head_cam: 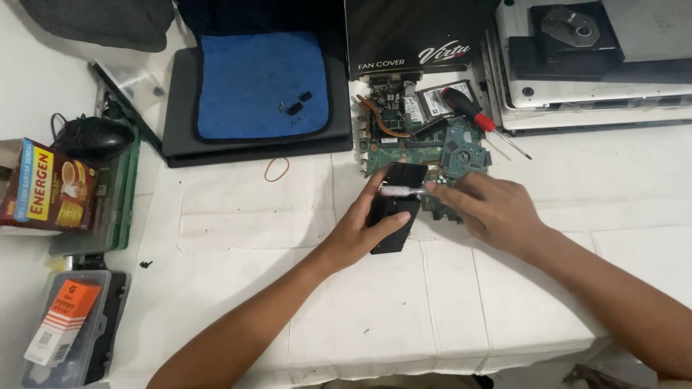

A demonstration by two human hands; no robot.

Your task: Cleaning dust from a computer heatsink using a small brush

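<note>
Nearest the camera, at the lower left edge of the white-covered counter [432,302], lies a clear plastic case [72,328] with an orange-and-white card on it. Just beyond it sits a red carton [47,187] on a green board, with a black mouse [94,135] behind.

At the middle, the left hand [360,230] grips a flat black rectangular part [396,205], thumb across its face and fingers behind its left edge. Its long axis runs from the near end, just above the counter, up and slightly right toward the green circuit board [411,140], so the far end points away from the person. The right hand [490,209] pinches a small pale, blurred piece [398,191] lying crosswise on the upper half of the part; what it is cannot be told.

Farther off, a red-handled screwdriver [472,115] rests on the circuit board, tip pointing right. A rubber band [276,169] lies left of the board. Beyond it, a blue cloth [259,83] with small black bits covers a dark laptop [180,108]. A black box [411,36] and stacked silver laptops [577,94] stand at the back.
</note>
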